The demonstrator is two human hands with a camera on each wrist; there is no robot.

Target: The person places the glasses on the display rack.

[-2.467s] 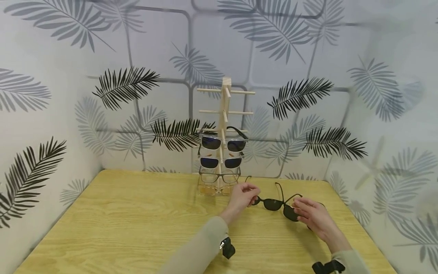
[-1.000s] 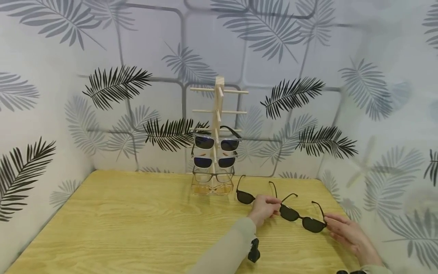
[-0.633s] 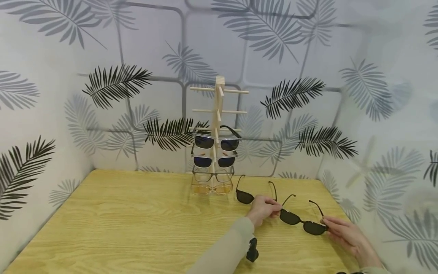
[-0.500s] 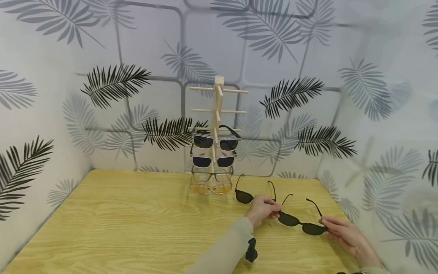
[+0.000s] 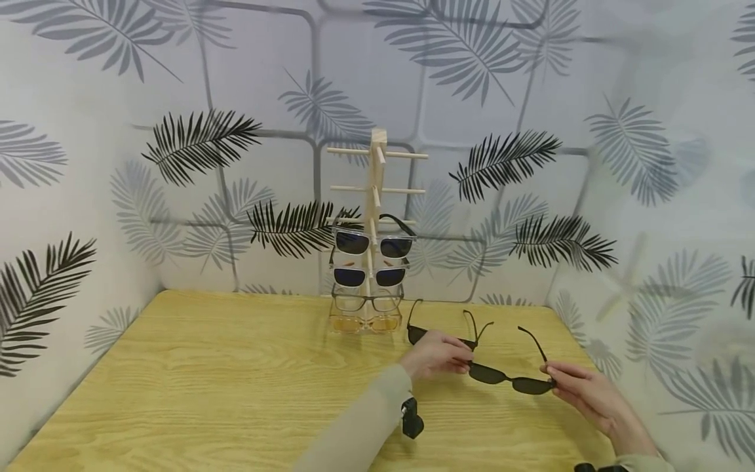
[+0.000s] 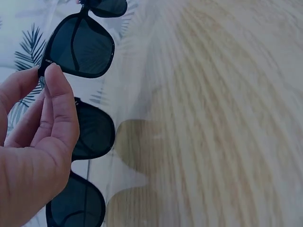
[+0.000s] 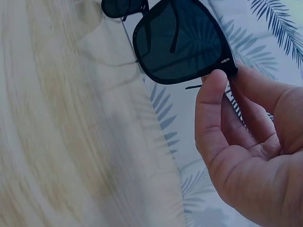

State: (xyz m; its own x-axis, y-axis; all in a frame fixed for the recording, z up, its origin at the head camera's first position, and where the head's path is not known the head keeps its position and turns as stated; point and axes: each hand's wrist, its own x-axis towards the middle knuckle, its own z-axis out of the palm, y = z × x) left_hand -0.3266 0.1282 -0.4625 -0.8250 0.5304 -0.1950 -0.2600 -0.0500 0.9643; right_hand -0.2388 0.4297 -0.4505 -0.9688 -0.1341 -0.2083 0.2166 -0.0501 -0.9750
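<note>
Black sunglasses [image 5: 531, 385] with dark lenses hang over the table between my two hands, temples pointing toward the back wall. My left hand [image 5: 438, 356] pinches their left hinge corner between thumb and finger; in the left wrist view that held lens [image 6: 83, 45] is close up. My right hand [image 5: 592, 396] pinches the right corner, where the right wrist view shows the thumb under the lens [image 7: 182, 45]. Behind my left hand a second pair of black sunglasses [image 5: 416, 334] stands on the table with its temples unfolded, partly hidden by that hand.
A wooden eyewear stand [image 5: 377, 170] rises at the back middle of the table [image 5: 236, 380]. Its lower pegs carry several pairs, among them blue-lens sunglasses [image 5: 352, 243] and amber-lens glasses [image 5: 348, 324]; the upper pegs are bare. Leaf-patterned walls [image 5: 377, 78] enclose the back and sides.
Both hands first moved rightward to the front pair of sunglasses, the right hand reaching its right corner. Over the last half second the held pair has shifted slightly left and up with both hands.
</note>
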